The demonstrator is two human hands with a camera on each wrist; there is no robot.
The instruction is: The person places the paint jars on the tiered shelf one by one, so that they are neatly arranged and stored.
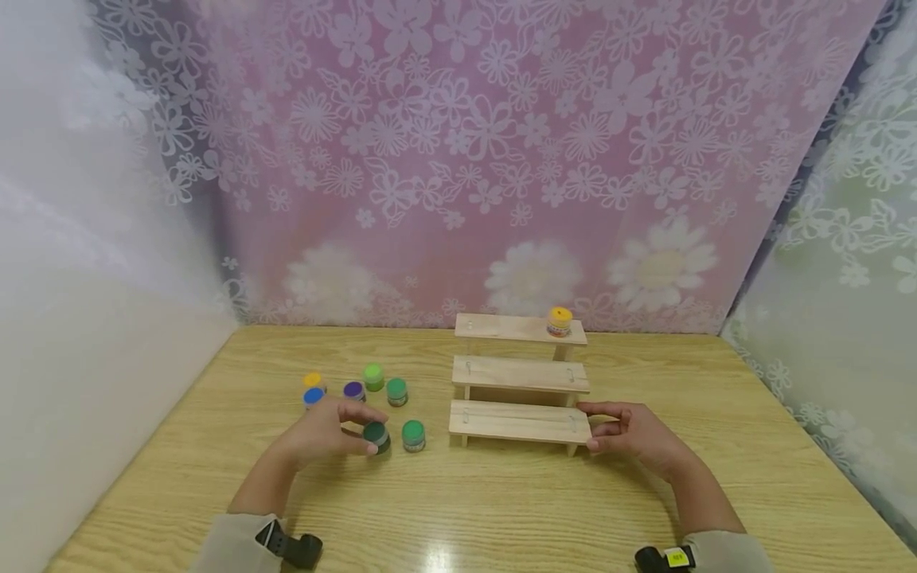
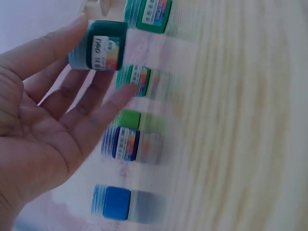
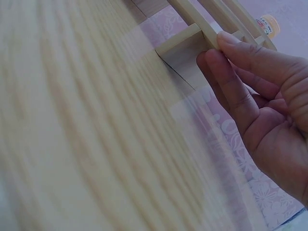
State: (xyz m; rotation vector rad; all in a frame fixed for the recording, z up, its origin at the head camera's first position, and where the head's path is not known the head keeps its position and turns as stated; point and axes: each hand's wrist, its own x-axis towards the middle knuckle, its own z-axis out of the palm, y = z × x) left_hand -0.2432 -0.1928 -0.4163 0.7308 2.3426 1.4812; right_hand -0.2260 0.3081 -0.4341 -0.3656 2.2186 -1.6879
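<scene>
Between thumb and fingers, my left hand (image 1: pixel 325 434) holds a dark green paint jar (image 2: pixel 107 45); its label faces the left wrist camera. Just right of it on the table stands a green paint jar (image 1: pixel 413 435). At the other side, my right hand (image 1: pixel 637 438) pinches the right end of the lowest step of a three-step wooden shelf (image 1: pixel 519 422). In the right wrist view the thumb (image 3: pixel 228 38) lies on the top of that board, with fingertips below. A yellow paint jar (image 1: pixel 559 321) sits on the top step, near its right end.
Behind my left hand stand several more jars: blue (image 1: pixel 314 397), yellow-orange (image 1: pixel 312 381), purple (image 1: pixel 354 391), light green (image 1: pixel 373 376) and another green one (image 1: pixel 397 391). A flowered curtain (image 1: pixel 458 159) hangs at the table's back edge, and a white wall (image 1: pixel 107 318) is at the left.
</scene>
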